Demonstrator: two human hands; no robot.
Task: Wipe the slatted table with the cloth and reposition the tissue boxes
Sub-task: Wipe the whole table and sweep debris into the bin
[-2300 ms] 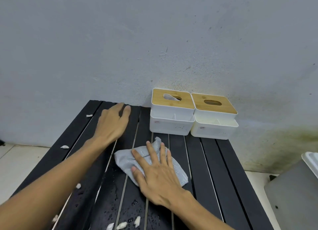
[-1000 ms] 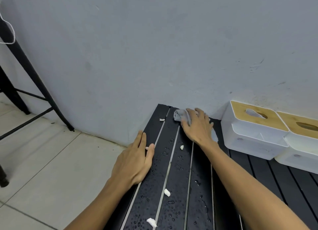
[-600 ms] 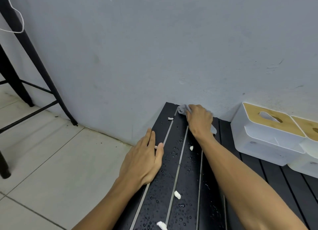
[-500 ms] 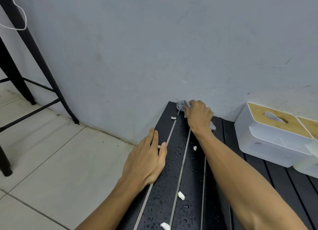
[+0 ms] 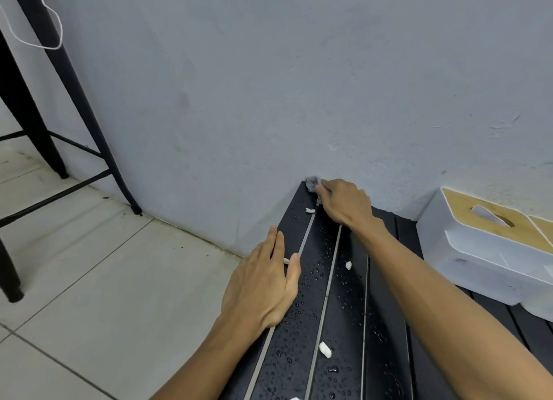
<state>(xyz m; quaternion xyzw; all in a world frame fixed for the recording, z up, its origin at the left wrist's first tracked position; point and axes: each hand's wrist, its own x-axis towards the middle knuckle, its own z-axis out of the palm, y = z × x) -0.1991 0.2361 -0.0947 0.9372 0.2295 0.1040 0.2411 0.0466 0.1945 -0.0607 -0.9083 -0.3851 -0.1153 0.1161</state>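
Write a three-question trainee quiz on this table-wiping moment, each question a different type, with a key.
1. True or false: the right hand presses the grey cloth into the far left corner of the slatted table, by the wall.
2. Multiple choice: the left hand is A) lifting a tissue box, B) lying flat on the table's left edge, C) holding the cloth.
3. Fill in: the near tissue box has a ____ lid.

Key: 1 true; 2 B; 3 wooden. White crumbs and water droplets remain on the slats.
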